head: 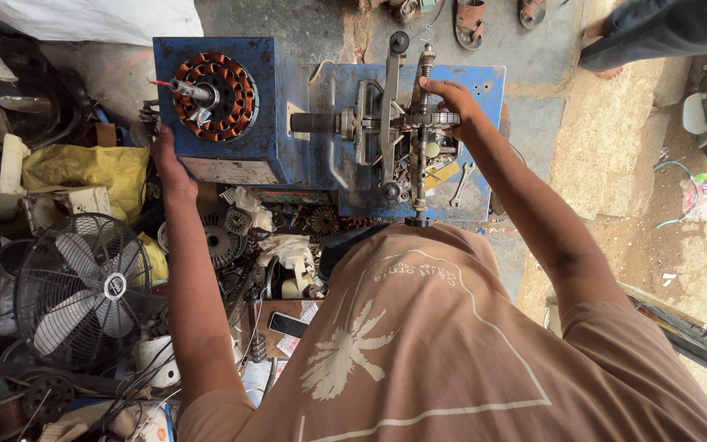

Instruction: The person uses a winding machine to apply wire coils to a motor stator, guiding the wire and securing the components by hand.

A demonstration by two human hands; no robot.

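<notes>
Tan shirt (419, 344), hands on blue winding machine (288, 123)

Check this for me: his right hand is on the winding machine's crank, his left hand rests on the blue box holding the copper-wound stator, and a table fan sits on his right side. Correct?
Not quite. The head view shows the table fan on his left side, not his right. The rest holds: right hand on the crank, left hand on the blue box holding the stator.

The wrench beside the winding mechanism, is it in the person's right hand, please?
No, the wrench lies loose on the blue machine, while the right hand grips the crank wheel above it.
</notes>
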